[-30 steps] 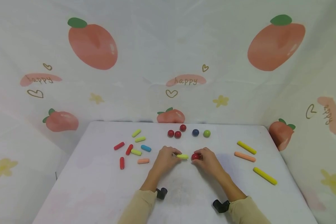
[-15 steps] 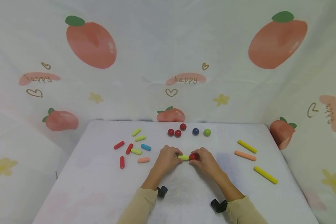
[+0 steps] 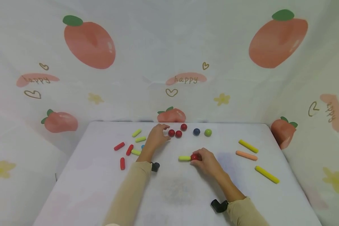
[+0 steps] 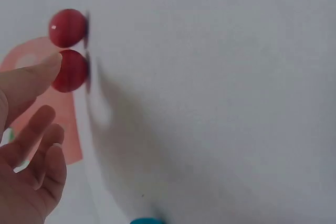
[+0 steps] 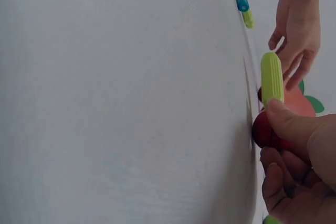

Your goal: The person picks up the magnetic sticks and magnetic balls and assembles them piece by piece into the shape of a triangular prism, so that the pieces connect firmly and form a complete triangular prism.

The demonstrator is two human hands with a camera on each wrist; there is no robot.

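Observation:
In the head view my right hand pinches a red ball between thumb and fingers. A yellow-green ridged stick extends from the ball's left side, end against it. The right wrist view shows the same stick above the red ball, partly covered by the thumb. My left hand is beside the red balls at the back, thumb and fingers apart, around the leftmost red ball with nothing gripped. From the left wrist a fingertip overlaps a red ball; contact is unclear.
Two more red balls, one of them farther back, a dark blue ball and a green ball stand at the back. Short red and yellow-green sticks lie left. Longer yellow and orange sticks lie right.
The red ball and the yellow-green stick, earlier apart, came together end to end. My left hand let go of the stick and moved back and left to the red balls.

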